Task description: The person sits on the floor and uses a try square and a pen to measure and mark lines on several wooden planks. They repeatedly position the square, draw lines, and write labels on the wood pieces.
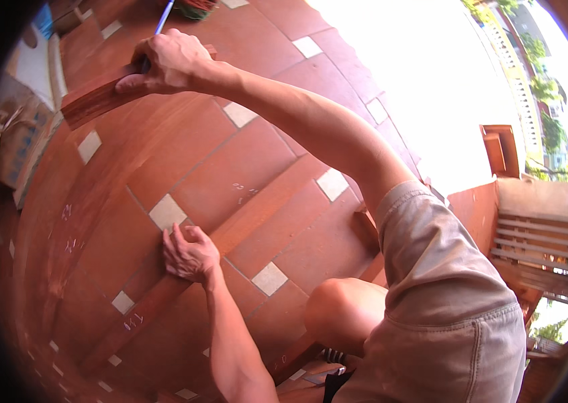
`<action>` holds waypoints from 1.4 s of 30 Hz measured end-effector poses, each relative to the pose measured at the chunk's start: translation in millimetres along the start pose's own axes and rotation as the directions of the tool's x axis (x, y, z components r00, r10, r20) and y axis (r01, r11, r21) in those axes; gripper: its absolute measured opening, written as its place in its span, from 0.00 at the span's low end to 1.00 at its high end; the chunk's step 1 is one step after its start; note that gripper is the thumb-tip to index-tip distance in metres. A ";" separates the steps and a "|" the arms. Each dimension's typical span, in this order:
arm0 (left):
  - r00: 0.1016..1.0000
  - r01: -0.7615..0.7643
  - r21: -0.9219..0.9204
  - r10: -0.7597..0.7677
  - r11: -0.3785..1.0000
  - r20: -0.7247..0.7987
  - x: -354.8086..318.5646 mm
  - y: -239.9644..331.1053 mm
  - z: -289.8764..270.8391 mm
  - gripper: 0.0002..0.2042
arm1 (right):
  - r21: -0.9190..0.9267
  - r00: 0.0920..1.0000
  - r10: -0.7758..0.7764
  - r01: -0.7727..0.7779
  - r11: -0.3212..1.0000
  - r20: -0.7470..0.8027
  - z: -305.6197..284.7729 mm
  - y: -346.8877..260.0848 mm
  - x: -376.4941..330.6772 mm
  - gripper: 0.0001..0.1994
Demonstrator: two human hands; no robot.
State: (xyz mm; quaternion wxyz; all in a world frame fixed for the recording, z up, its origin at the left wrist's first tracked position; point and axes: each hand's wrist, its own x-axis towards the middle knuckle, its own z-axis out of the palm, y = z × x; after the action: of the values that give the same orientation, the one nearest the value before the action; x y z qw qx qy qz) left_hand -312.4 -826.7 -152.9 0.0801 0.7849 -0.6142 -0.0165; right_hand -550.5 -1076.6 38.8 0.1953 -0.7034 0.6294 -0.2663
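My right hand point(170, 62) reaches to the upper left, its fingers wrapped over a short reddish-brown wooden piece point(96, 101). A thin blue stick point(163, 19), like a pen, sticks up beside its knuckles; whether the fingers hold it I cannot tell. Nearer to me, my left hand point(191, 255) rests on a long wooden beam point(264, 209) lying diagonally over the floor. Its fingers are apart and slightly bent, wrapped round nothing. White chalk marks show on the beam's lower left part.
Red floor tiles point(197, 174) with small white squares lie beneath. More chalk-marked wood point(72, 235) curves along the left. Cardboard point(22, 144) lies at far left, a green and red bundle point(193, 8) at the top. My bent knee point(338, 305) is lower centre; slatted woodwork point(546, 242) stands at right.
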 end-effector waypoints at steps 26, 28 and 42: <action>0.996 -0.085 -0.039 0.083 0.996 -0.040 -1.3 23.6 -3.3 0.19 | 0.037 0.511 0.680 -0.785 0.619 -0.526 -189.2 230.3 -697.1 0.32; 0.997 -0.060 -0.103 0.054 0.993 -0.060 -2.1 28.8 -1.0 0.19 | -0.024 0.680 0.560 -0.645 0.764 -0.473 -186.7 235.6 -622.3 0.24; 0.998 0.016 -0.188 -0.026 0.982 -0.052 -20.0 18.3 -6.9 0.20 | -0.382 0.985 -0.125 0.071 0.922 -0.119 9.3 210.9 -132.8 0.48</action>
State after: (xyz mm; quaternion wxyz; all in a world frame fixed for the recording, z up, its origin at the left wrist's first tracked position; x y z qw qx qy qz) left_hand -334.0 -810.9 -144.9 0.1701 0.7805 -0.5991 -0.0539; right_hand -718.3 -973.5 -114.2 -0.0016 -0.7379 0.6448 -0.1992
